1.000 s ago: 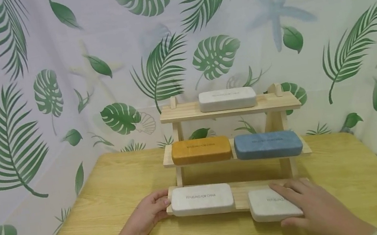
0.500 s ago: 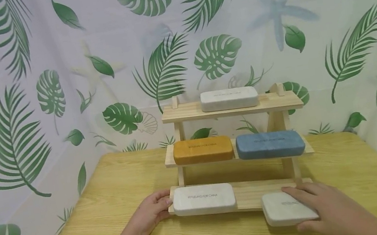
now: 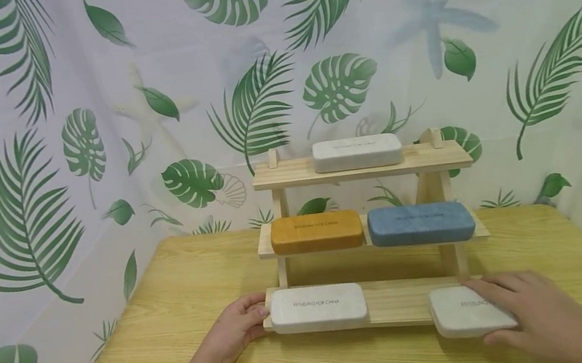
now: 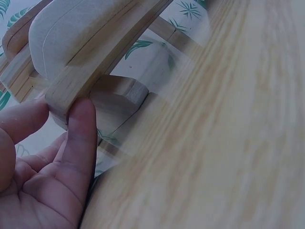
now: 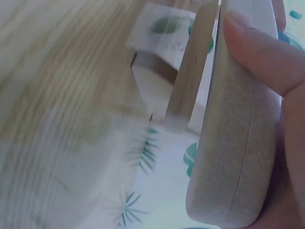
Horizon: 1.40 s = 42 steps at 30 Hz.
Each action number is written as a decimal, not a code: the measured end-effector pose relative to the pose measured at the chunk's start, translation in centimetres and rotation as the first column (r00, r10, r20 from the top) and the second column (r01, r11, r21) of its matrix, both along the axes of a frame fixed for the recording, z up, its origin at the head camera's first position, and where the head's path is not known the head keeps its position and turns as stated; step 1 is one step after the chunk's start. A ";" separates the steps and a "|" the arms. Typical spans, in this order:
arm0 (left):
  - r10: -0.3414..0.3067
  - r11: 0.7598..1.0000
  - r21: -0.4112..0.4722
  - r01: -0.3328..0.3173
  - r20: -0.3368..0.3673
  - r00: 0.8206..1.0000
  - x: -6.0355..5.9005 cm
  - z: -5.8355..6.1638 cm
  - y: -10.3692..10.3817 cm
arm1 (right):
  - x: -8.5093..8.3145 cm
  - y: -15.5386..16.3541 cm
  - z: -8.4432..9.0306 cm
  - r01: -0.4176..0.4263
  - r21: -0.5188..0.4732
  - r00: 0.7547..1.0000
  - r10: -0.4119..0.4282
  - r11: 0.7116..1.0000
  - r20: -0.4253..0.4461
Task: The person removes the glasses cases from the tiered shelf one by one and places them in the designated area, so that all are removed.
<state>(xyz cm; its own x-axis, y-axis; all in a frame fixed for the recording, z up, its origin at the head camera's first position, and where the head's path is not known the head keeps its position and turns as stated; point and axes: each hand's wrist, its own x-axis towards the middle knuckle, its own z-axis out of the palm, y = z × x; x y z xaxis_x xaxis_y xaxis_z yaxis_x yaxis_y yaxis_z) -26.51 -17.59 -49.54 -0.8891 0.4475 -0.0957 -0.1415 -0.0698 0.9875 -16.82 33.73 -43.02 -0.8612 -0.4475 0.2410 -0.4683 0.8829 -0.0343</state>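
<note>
A three-tier wooden display stand (image 3: 397, 302) stands on the table. My left hand (image 3: 234, 331) pinches the left end of its lowest shelf between thumb and finger, clearly so in the left wrist view. My right hand (image 3: 540, 304) grips a white glasses case (image 3: 463, 313) at the right end of that shelf. This case sits slightly askew, its near side jutting past the shelf's front edge. In the right wrist view my thumb (image 5: 259, 52) lies along the case's side. Another white glasses case (image 3: 317, 309) rests at the left of the same shelf.
An orange glasses case (image 3: 316, 234) and a blue glasses case (image 3: 421, 225) lie side by side on the middle shelf. A white glasses case (image 3: 356, 153) is on the top shelf. Behind the wooden table (image 3: 172, 291) hangs a leaf-printed cloth (image 3: 254, 0).
My right hand has moved the white glasses case to the right along the lowest shelf, widening the gap to the left one. My left hand keeps its hold on the shelf end.
</note>
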 end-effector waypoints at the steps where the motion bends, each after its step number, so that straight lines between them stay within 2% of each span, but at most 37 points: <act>1: -0.001 1.000 0.001 0.001 0.000 1.000 0.0 0.0 0.0 | 0.0 0.3 0.0 0.012 0.001 1.000 -0.012 1.000 -0.005; 8: -0.019 1.000 -0.010 0.019 -0.005 1.000 -0.1 -0.2 -0.3 | -0.5 2.4 -0.1 0.053 -0.001 0.998 -0.053 0.999 -0.027; 20: -0.024 0.999 -0.024 0.024 -0.012 1.000 -0.2 -0.3 -0.4 | -1.6 6.2 0.5 0.154 -0.019 0.987 -0.153 0.988 0.051; 28: -0.023 0.999 -0.031 0.023 -0.012 1.000 -0.1 0.0 -0.2 | -2.6 8.0 0.6 0.210 0.013 0.977 -0.210 0.978 0.044; 35: -0.013 0.999 -0.036 0.013 -0.016 1.000 -0.1 0.0 -0.2 | -4.1 9.2 0.3 0.197 0.010 0.980 -0.197 0.980 0.034; 42: -0.015 1.000 -0.023 0.015 -0.011 1.000 -0.2 -0.3 -0.3 | -5.9 10.6 -0.4 0.186 0.026 0.979 -0.188 0.982 0.082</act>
